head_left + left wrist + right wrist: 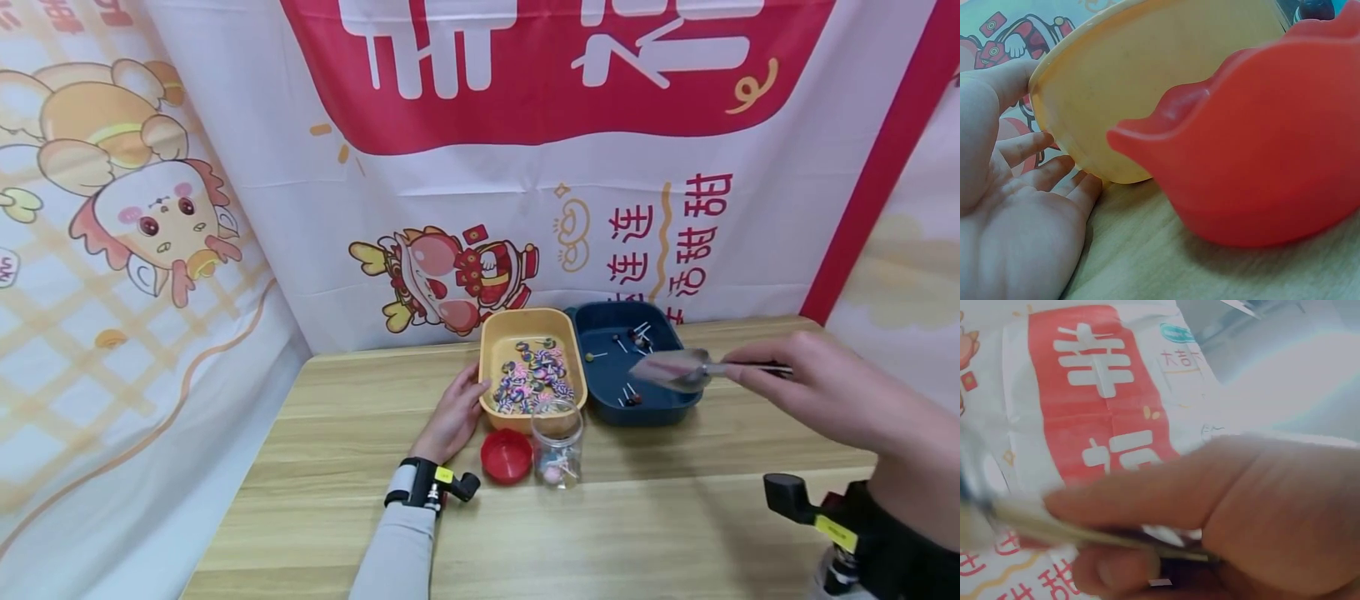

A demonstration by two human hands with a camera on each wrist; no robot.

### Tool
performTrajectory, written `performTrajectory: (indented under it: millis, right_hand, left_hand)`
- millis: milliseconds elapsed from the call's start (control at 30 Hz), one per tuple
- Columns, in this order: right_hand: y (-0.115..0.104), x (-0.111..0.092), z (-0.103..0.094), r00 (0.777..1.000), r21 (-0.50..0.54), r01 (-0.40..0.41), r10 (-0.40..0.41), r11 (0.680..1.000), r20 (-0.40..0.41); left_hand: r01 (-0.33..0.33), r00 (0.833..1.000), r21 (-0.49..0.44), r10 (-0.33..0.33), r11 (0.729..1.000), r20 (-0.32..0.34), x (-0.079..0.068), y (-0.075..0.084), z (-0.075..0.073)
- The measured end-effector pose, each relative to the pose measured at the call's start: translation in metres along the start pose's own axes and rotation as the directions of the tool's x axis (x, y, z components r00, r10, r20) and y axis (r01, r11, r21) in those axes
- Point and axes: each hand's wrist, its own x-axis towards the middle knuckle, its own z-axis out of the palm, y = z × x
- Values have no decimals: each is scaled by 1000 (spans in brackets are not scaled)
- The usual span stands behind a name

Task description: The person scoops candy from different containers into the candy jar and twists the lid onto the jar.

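My right hand (pixel 832 392) grips the thin handle of a metal scoop (pixel 671 369), blurred in the head view, above the dark blue bin (pixel 611 400). Whether the scoop carries anything is hard to tell. In the left wrist view, fingers of my left hand (pixel 1022 206) touch the outer side of the yellow bin (pixel 1141 75), with the thumb at its rim. Many small swirl-patterned pieces (pixel 534 379) lie in that bin. Just in front stands a clear jar (pixel 557 454) with pastel pieces at its bottom. Beside the jar sits a red scallop-edged lid (pixel 507 457).
Several small balls on white sticks (pixel 632 398) lie in the blue bin. Both bins stand side by side at the back of the wooden table (pixel 360 450). A printed cloth (pixel 420 175) hangs right behind them.
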Motion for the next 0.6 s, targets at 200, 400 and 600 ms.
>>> performTrajectory:
  millis: [200,400,600]
  right_hand:
    - [4,19,6,996,-85,-81,84,993,23]
    - [17,48,25,989,49,-107,102,993,103]
    - [23,66,40,976,109,-193,180,975,119]
  left_hand:
    - [6,1000,-1,-6,1000,-2,1,-1,-1]
    - [13,1000,-3,-13,1000,5,0,-2,-2]
    - [8,1000,7,-8,1000,-4,0,0,0]
